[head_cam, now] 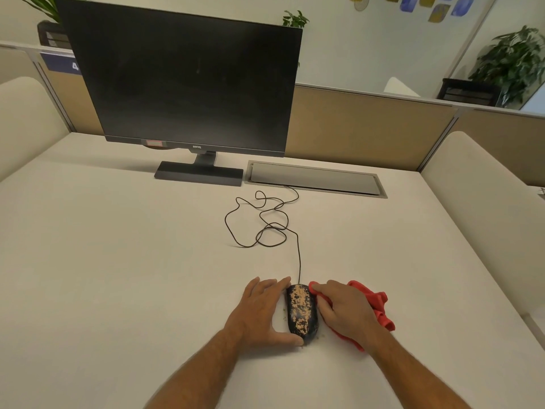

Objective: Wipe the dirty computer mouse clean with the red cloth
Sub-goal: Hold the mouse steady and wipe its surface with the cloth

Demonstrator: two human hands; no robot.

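mouse (302, 312) on desk (118, 276), crumbed, long axis running away from the person | left hand (262, 311) braces its left flank, fingers spread, thumb at rear | right hand (345, 312) clutches red cloth (374, 308), touching right flank, nearer to wipe

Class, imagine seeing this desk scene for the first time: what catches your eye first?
A black corded computer mouse blotched with tan grime sits near the white desk's front edge, between two bare hands. The right hand presses a crumpled red cloth beside it. Behind looms a large dark monitor.
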